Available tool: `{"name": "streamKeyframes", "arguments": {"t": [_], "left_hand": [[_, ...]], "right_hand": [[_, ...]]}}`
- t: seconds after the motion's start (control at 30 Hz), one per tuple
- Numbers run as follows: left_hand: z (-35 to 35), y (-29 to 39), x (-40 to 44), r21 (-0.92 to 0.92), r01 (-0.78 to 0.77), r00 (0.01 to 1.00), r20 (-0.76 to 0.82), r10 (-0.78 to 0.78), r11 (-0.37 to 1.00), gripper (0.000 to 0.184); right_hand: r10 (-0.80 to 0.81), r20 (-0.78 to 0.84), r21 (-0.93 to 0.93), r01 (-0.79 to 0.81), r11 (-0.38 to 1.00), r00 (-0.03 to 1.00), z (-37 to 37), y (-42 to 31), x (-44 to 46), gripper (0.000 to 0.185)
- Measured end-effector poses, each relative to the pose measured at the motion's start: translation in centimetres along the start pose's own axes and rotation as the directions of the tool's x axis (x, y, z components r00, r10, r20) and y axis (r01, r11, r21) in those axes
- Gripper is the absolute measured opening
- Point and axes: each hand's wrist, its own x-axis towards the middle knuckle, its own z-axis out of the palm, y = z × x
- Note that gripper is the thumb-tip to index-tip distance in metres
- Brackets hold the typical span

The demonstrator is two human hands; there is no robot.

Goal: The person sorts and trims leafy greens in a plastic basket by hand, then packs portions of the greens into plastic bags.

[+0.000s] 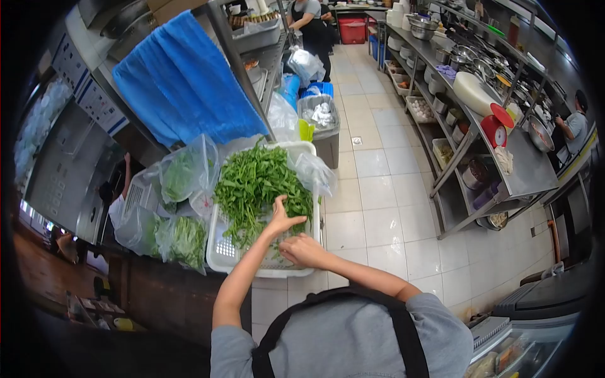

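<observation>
A heap of leafy greens (255,183) fills most of a white plastic basket (220,255) with perforated walls. My left hand (282,219) is over the near side of the heap, touching the leaves, its thumb and forefinger spread apart. Close beside it, my right hand (304,251) is closed low at the basket's near right part. A few green stems show by its fingers, but what it grips is hidden. A clear plastic bag (313,171) hangs over the basket's right rim.
Left of the basket lie bagged greens (188,239) and another clear bag (188,170). A blue towel (189,79) hangs from the shelf. A grey bin (326,145) stands beyond the basket. Across the tiled floor (378,189), a steel counter (517,170) carries a red scale (493,131). Other people are farther off.
</observation>
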Motion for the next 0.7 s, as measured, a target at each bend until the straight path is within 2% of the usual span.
{"name": "streamKeyframes", "arguments": {"t": [0.03, 0.07, 0.1, 0.17, 0.27, 0.37, 0.4, 0.5, 0.57, 0.63, 0.7], "left_hand": [[0.6, 1.0, -0.2, -0.048, -0.006, 0.998, -0.062, 0.003, 0.999, 0.102], [1.2, 1.9, -0.4, 0.041, -0.075, 0.989, -0.123, 0.080, 0.996, 0.103], [3.5, 1.5, -0.8, 0.066, -0.125, 0.985, -0.115, 0.132, 0.990, 0.108], [3.1, 2.9, -1.0, 0.031, -0.041, 0.998, -0.040, 0.042, 0.999, 0.113], [3.3, 3.7, -0.2, 0.134, 0.060, 0.998, 0.027, -0.065, 0.989, 0.108], [3.8, 0.7, 2.3, 0.344, 0.042, 0.966, 0.226, -0.126, 0.938, 0.097], [4.0, -0.1, 2.3, 0.315, 0.021, 0.980, 0.181, -0.081, 0.949, 0.091], [3.6, 1.3, 1.1, 0.259, 0.062, 0.986, 0.134, -0.100, 0.964, 0.091], [4.5, 1.1, 0.9, 0.368, 0.065, 0.993, 0.070, -0.097, 0.928, 0.086], [4.3, 1.3, 0.6, 0.402, -0.003, 0.999, 0.040, -0.015, 0.916, 0.077], [4.3, 0.3, 0.3, 0.439, -0.124, 0.991, 0.013, 0.132, 0.890, 0.068]], "right_hand": [[-0.012, -0.027, 0.011, 0.013, 1.000, 1.000, -0.2, -0.1, 0.1, 0.013], [-0.025, -0.055, 0.020, 0.026, 0.999, 0.998, -0.2, -0.3, 0.0, 0.012], [-0.020, -0.030, 0.011, 0.020, 1.000, 0.999, 0.4, 0.2, -1.4, 0.012], [-0.053, -0.077, 0.001, 0.053, 0.999, 0.996, 0.9, 0.2, -0.7, 0.012], [-0.043, -0.027, -0.020, 0.042, 0.999, 0.999, 0.7, -0.1, -0.5, 0.013], [-0.034, 0.009, -0.028, 0.034, 0.999, 0.999, 0.5, -0.4, -0.4, 0.012], [-0.034, 0.019, -0.034, 0.035, 0.999, 0.999, 0.5, -0.4, -0.3, 0.012], [-0.036, 0.019, -0.044, 0.036, 0.998, 0.999, 0.7, -0.2, -0.3, 0.012], [-0.062, 0.002, -0.078, 0.062, 0.995, 0.998, 1.1, 0.0, -0.4, 0.013], [-0.106, -0.038, -0.084, 0.103, 0.991, 0.994, 1.4, 0.2, -0.4, 0.013], [-0.114, -0.027, -0.096, 0.111, 0.989, 0.993, 1.7, 0.1, -0.5, 0.013]]}}
